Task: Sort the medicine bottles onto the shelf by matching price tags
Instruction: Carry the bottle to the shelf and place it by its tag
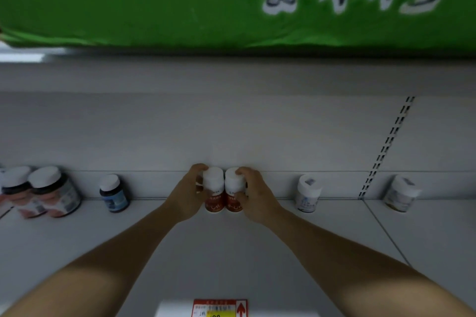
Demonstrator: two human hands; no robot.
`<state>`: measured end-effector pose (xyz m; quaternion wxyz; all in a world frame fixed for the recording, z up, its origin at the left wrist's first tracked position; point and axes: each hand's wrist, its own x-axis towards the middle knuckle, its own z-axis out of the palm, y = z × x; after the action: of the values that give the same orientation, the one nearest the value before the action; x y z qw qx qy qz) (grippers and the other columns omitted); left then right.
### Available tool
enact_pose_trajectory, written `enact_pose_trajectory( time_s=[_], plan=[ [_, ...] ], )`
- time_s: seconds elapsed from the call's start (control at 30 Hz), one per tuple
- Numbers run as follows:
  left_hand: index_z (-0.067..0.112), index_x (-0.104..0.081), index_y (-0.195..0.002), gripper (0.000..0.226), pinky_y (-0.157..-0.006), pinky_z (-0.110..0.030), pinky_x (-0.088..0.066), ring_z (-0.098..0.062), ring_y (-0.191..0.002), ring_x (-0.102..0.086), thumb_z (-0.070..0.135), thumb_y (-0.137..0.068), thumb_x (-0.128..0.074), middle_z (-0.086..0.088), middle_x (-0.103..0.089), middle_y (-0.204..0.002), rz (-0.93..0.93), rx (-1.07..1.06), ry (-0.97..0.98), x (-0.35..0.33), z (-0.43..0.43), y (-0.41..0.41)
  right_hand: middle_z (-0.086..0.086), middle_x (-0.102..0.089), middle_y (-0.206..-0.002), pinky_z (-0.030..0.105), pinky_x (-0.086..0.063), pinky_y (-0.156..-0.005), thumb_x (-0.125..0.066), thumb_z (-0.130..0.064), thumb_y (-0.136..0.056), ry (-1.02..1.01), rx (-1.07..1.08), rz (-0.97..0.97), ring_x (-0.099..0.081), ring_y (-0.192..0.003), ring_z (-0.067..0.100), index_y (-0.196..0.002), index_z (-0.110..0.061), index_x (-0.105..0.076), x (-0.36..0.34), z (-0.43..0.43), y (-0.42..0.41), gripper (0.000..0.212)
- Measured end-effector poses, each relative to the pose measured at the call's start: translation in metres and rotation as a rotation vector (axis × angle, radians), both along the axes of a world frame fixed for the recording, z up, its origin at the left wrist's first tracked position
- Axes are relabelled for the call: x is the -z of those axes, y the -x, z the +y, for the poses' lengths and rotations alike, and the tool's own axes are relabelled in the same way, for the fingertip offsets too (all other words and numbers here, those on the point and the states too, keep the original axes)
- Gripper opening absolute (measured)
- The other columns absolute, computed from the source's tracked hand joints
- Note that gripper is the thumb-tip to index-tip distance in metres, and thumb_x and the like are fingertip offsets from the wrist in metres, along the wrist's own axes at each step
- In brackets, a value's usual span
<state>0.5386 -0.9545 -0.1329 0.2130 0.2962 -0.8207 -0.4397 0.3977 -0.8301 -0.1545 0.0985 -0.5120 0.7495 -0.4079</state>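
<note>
Bottles: price tag (220, 308) sitting nearest, at the shelf (231, 252) front edge. Beyond the tag, left hand (186, 197) gripping left red bottle (213, 192), right hand (253, 194) gripping right red bottle (234, 192), both standing touching by the back wall (231, 123).

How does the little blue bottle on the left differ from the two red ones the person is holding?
The blue bottle has a dark body with a blue label; the red bottles have white upper bodies with red labels. The blue bottle stands alone and untouched, while the red bottles sit side by side, the left hand on one, the right hand on the other. All have white caps and stand at the back of the shelf.
</note>
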Motion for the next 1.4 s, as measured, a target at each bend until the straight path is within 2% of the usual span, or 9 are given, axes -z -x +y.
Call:
enact_pose_trajectory(
  time_s=[0.1, 0.27, 0.33, 0.47, 0.7, 0.93, 1.1, 1.23, 1.4],
  plan=[
    [0.024, -0.035, -0.120, 0.053, -0.078, -0.022, -0.048, -0.021, -0.092, -0.057, 0.001, -0.083, -0.064, 0.005, -0.051, -0.097, -0.020, 0.013, -0.040, -0.001, 0.002, -0.001, 0.007, -0.038, -0.136, 0.033, -0.042, -0.096, -0.055, -0.008, -0.088, -0.008, 0.002, -0.024, -0.048, -0.115, 0.025, -0.134, -0.020, -0.034, 0.001, 0.001, -0.001, 0.051],
    [0.028, -0.026, -0.141, 0.080, -0.100, -0.042, -0.045, -0.026, -0.114, -0.051, 0.014, -0.078, -0.073, -0.009, -0.046, -0.128, -0.100, 0.017, -0.019, -0.011, 0.001, -0.011, 0.008, -0.034, -0.138, 0.032, -0.039, -0.099, -0.058, -0.013, -0.087, -0.048, 0.011, -0.039, -0.048, -0.120, 0.026, -0.140, -0.022, -0.028, -0.008, 0.006, -0.003, 0.062],
    [0.028, -0.025, -0.142, 0.081, -0.104, -0.041, -0.040, -0.027, -0.122, -0.045, 0.018, -0.078, -0.073, -0.011, -0.040, -0.136, -0.143, 0.005, 0.016, -0.020, 0.000, -0.018, 0.009, -0.032, -0.139, 0.036, -0.039, -0.102, -0.060, -0.015, -0.087, -0.083, 0.010, -0.019, -0.047, -0.121, 0.028, -0.142, -0.022, -0.026, -0.018, 0.011, -0.005, 0.065],
    [0.028, -0.023, -0.144, 0.073, -0.111, -0.034, -0.029, -0.023, -0.135, -0.032, 0.021, -0.085, -0.065, -0.008, -0.028, -0.149, -0.246, 0.048, 0.112, -0.042, -0.002, -0.033, 0.011, -0.025, -0.145, 0.026, -0.033, -0.099, -0.060, -0.018, -0.088, -0.157, 0.033, 0.062, -0.042, -0.126, 0.027, -0.145, -0.019, -0.020, -0.044, 0.024, -0.010, 0.069],
    [0.023, -0.024, -0.145, 0.070, -0.109, -0.024, -0.021, -0.019, -0.139, -0.026, 0.024, -0.087, -0.062, -0.004, -0.023, -0.154, -0.252, 0.234, 0.289, -0.091, 0.031, -0.016, 0.010, -0.024, -0.148, 0.033, -0.026, -0.111, -0.060, -0.031, -0.088, -0.316, 0.102, 0.202, -0.029, -0.135, 0.026, -0.146, -0.021, -0.021, -0.089, 0.083, -0.019, 0.070],
    [0.022, -0.022, -0.146, 0.073, -0.109, -0.021, -0.019, -0.016, -0.139, -0.025, 0.027, -0.086, -0.064, -0.001, -0.022, -0.154, -0.171, 0.506, 0.342, -0.117, 0.158, 0.049, 0.005, -0.019, -0.155, 0.035, -0.018, -0.114, -0.053, -0.039, -0.091, -0.494, 0.280, 0.296, -0.019, -0.142, 0.024, -0.147, -0.022, -0.019, -0.132, 0.212, 0.004, 0.068],
    [0.027, -0.021, -0.146, 0.076, -0.110, -0.024, -0.022, -0.015, -0.141, -0.024, 0.032, -0.083, -0.065, 0.003, -0.019, -0.155, -0.104, 0.687, 0.391, -0.135, 0.292, 0.114, 0.009, -0.026, -0.152, 0.034, -0.024, -0.112, -0.055, -0.041, -0.089, -0.580, 0.465, 0.409, -0.025, -0.139, 0.027, -0.146, -0.020, -0.023, -0.155, 0.350, 0.035, 0.069],
    [0.023, -0.021, -0.146, 0.076, -0.113, -0.029, -0.022, -0.018, -0.142, -0.021, 0.032, -0.084, -0.063, -0.002, -0.019, -0.156, -0.088, 0.807, 0.538, -0.145, 0.410, 0.171, 0.008, -0.028, -0.150, 0.039, -0.028, -0.111, -0.055, -0.044, -0.089, -0.637, 0.602, 0.405, -0.027, -0.137, 0.028, -0.145, -0.020, -0.024, -0.165, 0.479, 0.062, 0.069],
    [0.018, -0.021, -0.147, 0.073, -0.111, -0.029, -0.024, -0.022, -0.140, -0.024, 0.028, -0.086, -0.062, -0.006, -0.019, -0.155, -0.091, 0.931, 0.521, -0.150, 0.526, 0.226, 0.008, -0.026, -0.153, 0.039, -0.026, -0.113, -0.054, -0.044, -0.088, -0.649, 0.764, 0.341, -0.025, -0.139, 0.027, -0.146, -0.022, -0.023, -0.177, 0.608, 0.080, 0.069]
  ],
)
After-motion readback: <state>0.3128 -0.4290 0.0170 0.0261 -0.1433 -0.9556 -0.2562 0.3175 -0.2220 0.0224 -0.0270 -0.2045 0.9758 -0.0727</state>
